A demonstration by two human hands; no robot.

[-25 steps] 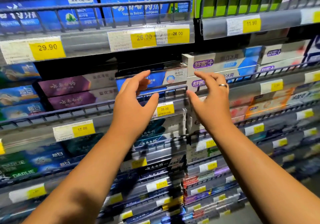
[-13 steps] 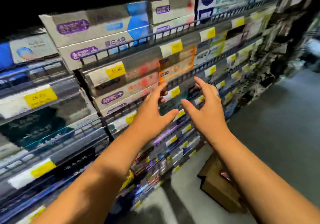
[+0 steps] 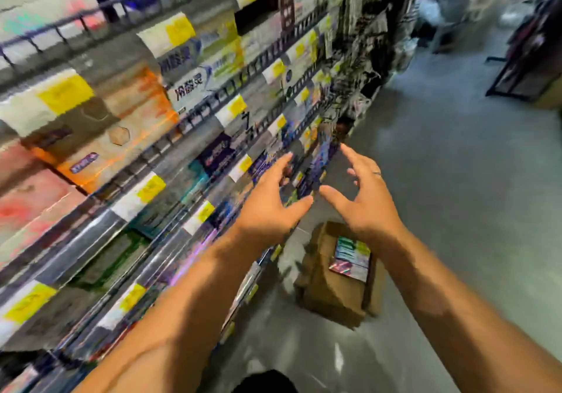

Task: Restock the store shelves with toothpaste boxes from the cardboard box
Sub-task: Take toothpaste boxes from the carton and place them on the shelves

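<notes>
Sitting open on the floor, cardboard box (image 3: 330,286) shows colourful toothpaste boxes (image 3: 351,255); both hands' grip empty, spread

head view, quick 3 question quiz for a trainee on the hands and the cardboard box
1. True or false: both hands are empty.
2. Where does the cardboard box stand? A on a shelf; B on the floor; C in the left hand.
3. Fill in: the ring is on the ___ hand.

Key:
1. true: left hand and right hand are open, holding nothing.
2. B, on the floor beside the shelves.
3. right
</notes>
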